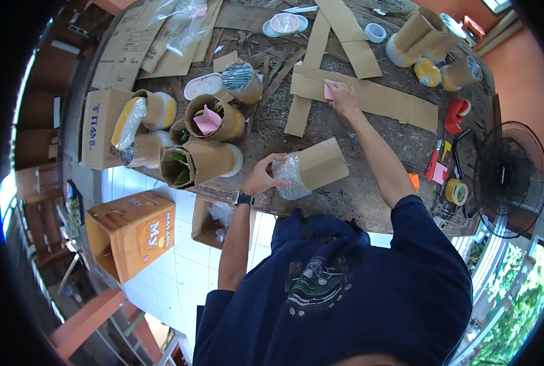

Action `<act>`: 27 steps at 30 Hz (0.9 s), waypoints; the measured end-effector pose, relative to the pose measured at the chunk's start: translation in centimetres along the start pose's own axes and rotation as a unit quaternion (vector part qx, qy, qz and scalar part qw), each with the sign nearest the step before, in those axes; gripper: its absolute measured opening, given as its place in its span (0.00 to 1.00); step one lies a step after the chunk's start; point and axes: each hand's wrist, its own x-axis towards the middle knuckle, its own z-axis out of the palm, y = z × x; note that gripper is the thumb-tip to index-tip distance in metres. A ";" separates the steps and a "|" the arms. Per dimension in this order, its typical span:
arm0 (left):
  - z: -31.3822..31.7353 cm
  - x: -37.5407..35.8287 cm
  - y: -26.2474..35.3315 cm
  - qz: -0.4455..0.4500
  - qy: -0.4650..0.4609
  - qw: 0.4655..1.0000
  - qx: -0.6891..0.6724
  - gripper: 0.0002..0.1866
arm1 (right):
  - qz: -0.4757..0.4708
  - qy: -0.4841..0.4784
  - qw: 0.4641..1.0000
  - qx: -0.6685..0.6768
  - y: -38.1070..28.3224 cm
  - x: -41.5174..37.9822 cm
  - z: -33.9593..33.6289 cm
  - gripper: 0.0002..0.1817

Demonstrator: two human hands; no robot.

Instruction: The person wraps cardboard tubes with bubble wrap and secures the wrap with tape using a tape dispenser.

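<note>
My left hand (263, 175), with a watch at the wrist, grips the bubble-wrapped end of a cardboard tube (325, 163). That tube lies tilted near the table's front edge, its bare cardboard end pointing right. Farther forward, my right hand (344, 99) pinches a small pink slip of paper (328, 89) over a flat cardboard strip (394, 107). To the left of the tube stand several similar cardboard tubes; one holds leaves and a pink paper (208, 121), and another has green leaves (177, 168) showing in its opening.
More wrapped tubes (413, 43) stand at the back right. A red tape dispenser (456, 116), a red cutter (431, 165), a tape roll (456, 191) and a black fan (509, 177) are on the right. An orange carton (135, 229) sits on the floor at left.
</note>
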 end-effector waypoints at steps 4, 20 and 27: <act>-0.7 -0.6 -3.4 0.031 0.049 0.996 -0.075 0.36 | -0.061 0.075 0.995 0.014 3.9 -0.7 4.4 0.21; -1.9 -0.1 -5.1 0.005 -0.006 0.984 -0.180 0.42 | 0.164 -0.157 0.868 0.441 -2.5 -15.5 -3.8 0.10; -1.4 -1.2 -5.0 0.003 -0.002 0.976 -0.219 0.42 | 0.166 -0.023 0.925 0.340 -5.7 -15.1 -2.9 0.08</act>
